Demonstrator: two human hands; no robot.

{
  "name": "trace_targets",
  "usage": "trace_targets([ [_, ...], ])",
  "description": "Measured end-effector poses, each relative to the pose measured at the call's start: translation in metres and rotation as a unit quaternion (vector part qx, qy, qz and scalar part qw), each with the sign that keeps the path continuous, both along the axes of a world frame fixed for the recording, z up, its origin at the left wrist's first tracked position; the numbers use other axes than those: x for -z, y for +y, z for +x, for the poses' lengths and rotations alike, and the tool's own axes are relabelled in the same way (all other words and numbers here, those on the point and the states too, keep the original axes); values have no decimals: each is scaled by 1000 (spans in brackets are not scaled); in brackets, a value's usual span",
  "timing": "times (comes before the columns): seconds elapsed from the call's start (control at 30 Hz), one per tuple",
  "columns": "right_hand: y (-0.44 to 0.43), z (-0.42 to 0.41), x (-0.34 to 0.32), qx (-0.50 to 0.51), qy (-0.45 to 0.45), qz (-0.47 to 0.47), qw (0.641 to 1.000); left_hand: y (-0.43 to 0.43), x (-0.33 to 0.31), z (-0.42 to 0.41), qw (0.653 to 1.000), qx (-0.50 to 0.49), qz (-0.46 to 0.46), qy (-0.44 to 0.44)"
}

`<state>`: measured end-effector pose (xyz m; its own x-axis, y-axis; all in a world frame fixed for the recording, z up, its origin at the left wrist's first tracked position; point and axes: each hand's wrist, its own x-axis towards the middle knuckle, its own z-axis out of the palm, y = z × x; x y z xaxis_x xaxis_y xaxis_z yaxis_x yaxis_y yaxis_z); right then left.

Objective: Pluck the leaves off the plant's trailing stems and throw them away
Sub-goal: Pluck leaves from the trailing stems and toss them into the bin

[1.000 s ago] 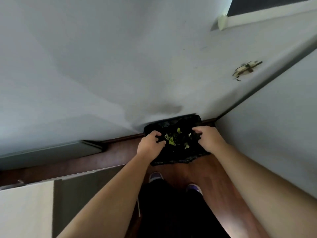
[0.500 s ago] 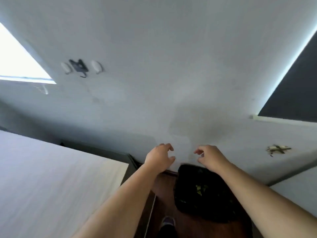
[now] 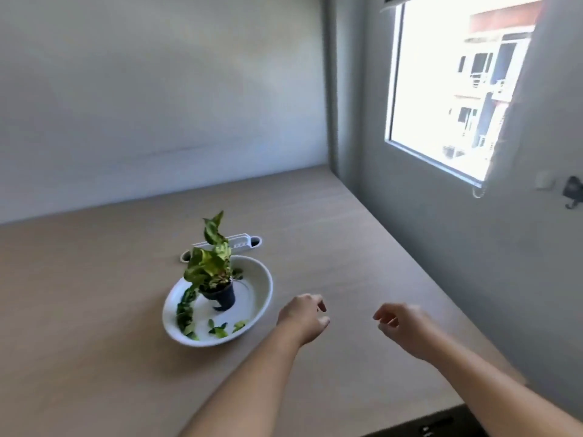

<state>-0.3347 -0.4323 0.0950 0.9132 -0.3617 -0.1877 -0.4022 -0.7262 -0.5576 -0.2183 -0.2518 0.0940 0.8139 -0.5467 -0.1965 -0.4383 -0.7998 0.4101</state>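
A small potted plant (image 3: 209, 267) stands in a white dish (image 3: 259, 290) on a table (image 3: 94, 326), at ten o'clock from the left hand (image 3: 303, 317). Its trailing stem (image 3: 185, 308) droops toward eight o'clock. The left hand and the right hand (image 3: 402, 326) hover empty, fingers loosely curled. Tugging a leaf without steadying the light pot could tip it.
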Motion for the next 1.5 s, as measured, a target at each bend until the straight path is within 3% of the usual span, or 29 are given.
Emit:
trace_targets([
  [0.37,201,182,39,-195,17,-8,981,214,55,124,989,-127,72,36],
  [0.53,233,229,65,-251,102,-72,960,228,86,154,991,-76,73,81],
  [0.67,245,247,80,-252,165,-123,946,222,104,162,996,-27,80,37],
  [0.9,250,258,95,-260,153,-128,945,225,115,173,1000,9,16,6],
  [1.07,247,258,98,-203,133,-70,967,224,114,174,1000,-9,-5,24],
  [1.27,227,261,78,-28,85,98,991,232,107,172,966,-195,-147,89],
  [1.5,212,246,61,30,41,134,990,233,93,164,943,-221,-206,142],
])
